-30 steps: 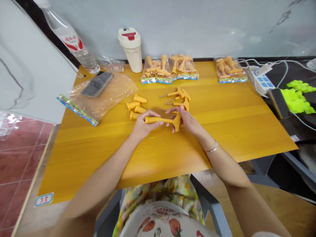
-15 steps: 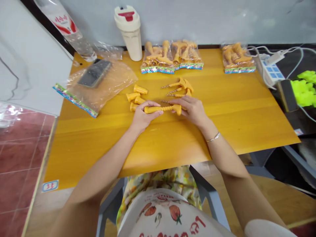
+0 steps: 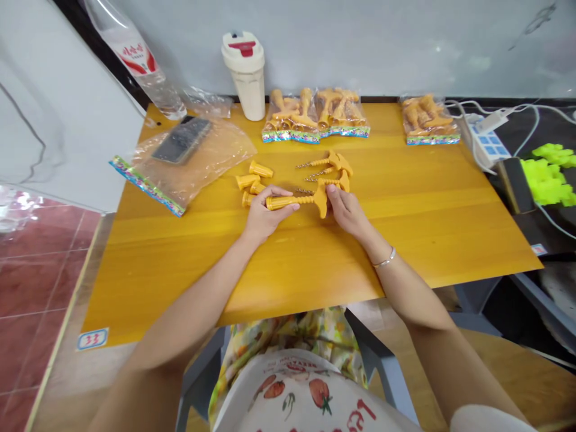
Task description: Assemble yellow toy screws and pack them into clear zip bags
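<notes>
Holding corkscrew (image 3: 321, 203), seemingly only part-way into ribbed sleeve (image 3: 279, 203), shank (image 3: 305, 200) exposed, between left hand (image 3: 261, 217) (clamped on sleeve) and right hand (image 3: 347, 211) (at handle end, gripping or merely touching: can't tell) | likely remaining to pair: loose sleeves (image 3: 261, 170), loose corkscrews (image 3: 333, 159), just beyond hands | also seeing filled bags (image 3: 344, 111) at back, can't tell if done

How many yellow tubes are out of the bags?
5: the held tube in the left hand; beyond it, the back tube, left tube, middle tube and near tube. The hand partly covers two and might hide more.
</notes>
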Tool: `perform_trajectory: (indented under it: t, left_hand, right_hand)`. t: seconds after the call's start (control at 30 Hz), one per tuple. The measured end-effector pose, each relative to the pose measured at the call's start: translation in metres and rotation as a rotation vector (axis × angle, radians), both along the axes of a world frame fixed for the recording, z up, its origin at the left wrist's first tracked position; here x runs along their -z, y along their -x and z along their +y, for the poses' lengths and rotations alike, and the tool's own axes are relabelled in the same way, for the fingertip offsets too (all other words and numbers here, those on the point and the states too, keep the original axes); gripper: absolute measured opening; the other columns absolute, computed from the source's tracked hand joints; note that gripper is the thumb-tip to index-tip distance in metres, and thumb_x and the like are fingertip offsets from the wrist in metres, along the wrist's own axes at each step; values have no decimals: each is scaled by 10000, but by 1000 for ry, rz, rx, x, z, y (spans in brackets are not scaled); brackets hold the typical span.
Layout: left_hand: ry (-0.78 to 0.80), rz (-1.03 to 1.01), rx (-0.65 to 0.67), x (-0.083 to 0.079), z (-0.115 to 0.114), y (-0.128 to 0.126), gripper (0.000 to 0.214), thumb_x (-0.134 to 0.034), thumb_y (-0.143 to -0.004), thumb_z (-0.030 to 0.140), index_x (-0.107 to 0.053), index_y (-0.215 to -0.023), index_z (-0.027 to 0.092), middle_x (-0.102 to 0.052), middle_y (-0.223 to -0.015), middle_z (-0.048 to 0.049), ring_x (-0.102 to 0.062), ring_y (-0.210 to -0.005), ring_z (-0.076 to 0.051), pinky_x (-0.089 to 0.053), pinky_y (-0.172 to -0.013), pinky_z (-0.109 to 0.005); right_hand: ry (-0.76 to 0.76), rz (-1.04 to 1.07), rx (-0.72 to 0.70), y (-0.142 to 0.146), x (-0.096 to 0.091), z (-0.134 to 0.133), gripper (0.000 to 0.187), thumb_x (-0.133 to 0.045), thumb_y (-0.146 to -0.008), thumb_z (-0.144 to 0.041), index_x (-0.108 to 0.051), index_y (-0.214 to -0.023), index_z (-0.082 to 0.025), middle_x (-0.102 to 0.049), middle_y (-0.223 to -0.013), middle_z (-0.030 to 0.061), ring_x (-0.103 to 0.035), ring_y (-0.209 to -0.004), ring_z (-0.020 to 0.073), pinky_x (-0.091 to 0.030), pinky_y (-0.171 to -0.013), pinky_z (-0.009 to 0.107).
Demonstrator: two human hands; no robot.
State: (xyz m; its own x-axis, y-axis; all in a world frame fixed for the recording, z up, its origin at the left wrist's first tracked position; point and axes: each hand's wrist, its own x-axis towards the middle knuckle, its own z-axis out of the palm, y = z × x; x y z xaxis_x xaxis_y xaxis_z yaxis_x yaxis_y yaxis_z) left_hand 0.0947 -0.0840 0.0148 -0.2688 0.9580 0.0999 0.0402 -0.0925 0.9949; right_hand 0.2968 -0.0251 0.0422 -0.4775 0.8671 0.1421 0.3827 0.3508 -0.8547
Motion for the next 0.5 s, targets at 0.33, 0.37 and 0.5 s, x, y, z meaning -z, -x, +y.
perform_trajectory:
  t: [0.33, 0.37, 0.5]
  left_hand:
    - [9, -18, -15, 0, 1, -1, 346, -856, -613, 369, -660, -842, 199, -651, -779, 12, -589, -705, -131, -484, -671, -252]
    - [10, -16, -13, 0, 1, -1, 344, -854, -618, 371, -661, -844, 199, -650, -779, 11, -591, -706, -131, -486, -671, -251]
    - [12, -5, -12, 2, 1, -1, 331, -845, -641, 381, -666, -857, 204, -639, -774, 18, -586, -692, -126, -482, -654, -247]
  right_hand:
    - [-354, -41, 23, -6, 7, 7, 368, -395, -1042, -419, -563, -1296, -213, -571, -707, -14, -514, -566, 128, -459, -591, 265]
    - [-375, -32, 16, -7, 9, 8, 359, -392, -1044, -390, -560, -1304, -209, -595, -754, -1, -536, -599, 128, -471, -612, 260]
    - [-500, -96, -48, -11, 10, 12, 359, -383, -1031, -249, -570, -1338, -242, -637, -1029, 79, -618, -844, 158, -531, -749, 288]
